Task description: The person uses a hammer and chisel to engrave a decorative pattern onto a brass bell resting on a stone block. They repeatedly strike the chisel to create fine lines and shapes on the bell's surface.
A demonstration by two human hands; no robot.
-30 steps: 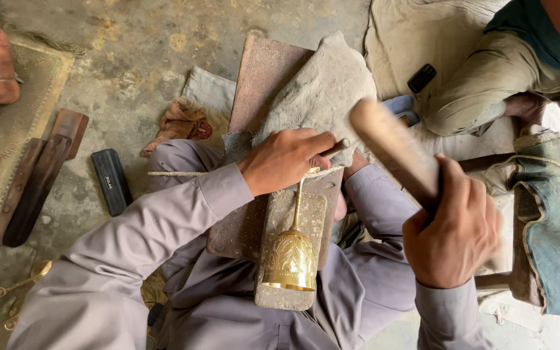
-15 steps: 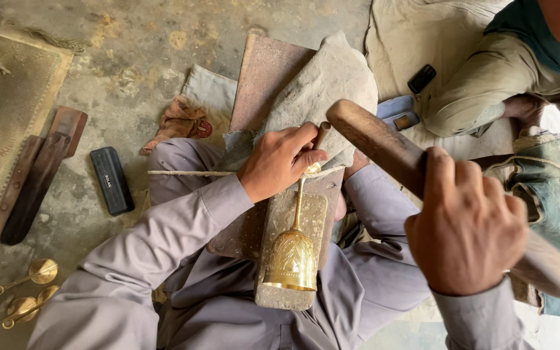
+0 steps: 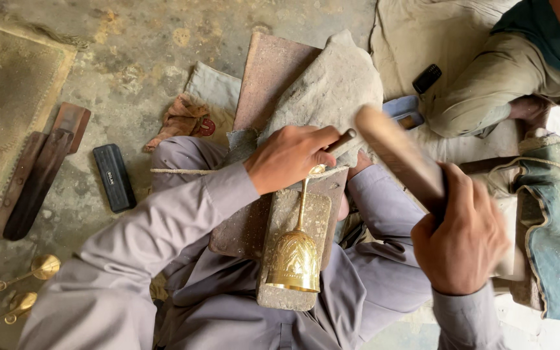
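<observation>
Floor: bare grey concrete floor (image 3: 137, 58), stained, with a worn woven mat (image 3: 8, 110) at the left edge.
Second person: a seated person in a teal top and khaki trousers (image 3: 487, 78) at the upper right, apart from the work; a small black rectangular device (image 3: 426, 78) lies just beside their knee.
Stone: a rough grey stone slab (image 3: 328, 87) leans over a reddish-brown flat board (image 3: 270, 71) beyond the wearer's knees.
Work block: a pale, pitted stone block (image 3: 286, 214) lies across the wearer's lap and carries the goblet.
Mallet: a long pale wooden mallet (image 3: 400, 159), blurred, is raised at a slant above the block, to the right of the goblet.
Right hand: the right hand (image 3: 461, 243) is wrapped tightly around the mallet's lower end.
Left hand: the left hand (image 3: 290, 159) is closed around a short brown-handled punch tool (image 3: 343, 141), whose tip I cannot make out, at the goblet's base end.
Goblet: an engraved, slender-stemmed brass goblet (image 3: 295, 259) lies on its side on the block, cup toward the wearer.
Wooden pieces: dark brown wooden bars (image 3: 37, 175) lie on the floor at left.
Black case: a small black rectangular case (image 3: 114, 177) lies near them.
Spare brass: small brass stemmed pieces (image 3: 30, 271) lie at lower left.
</observation>
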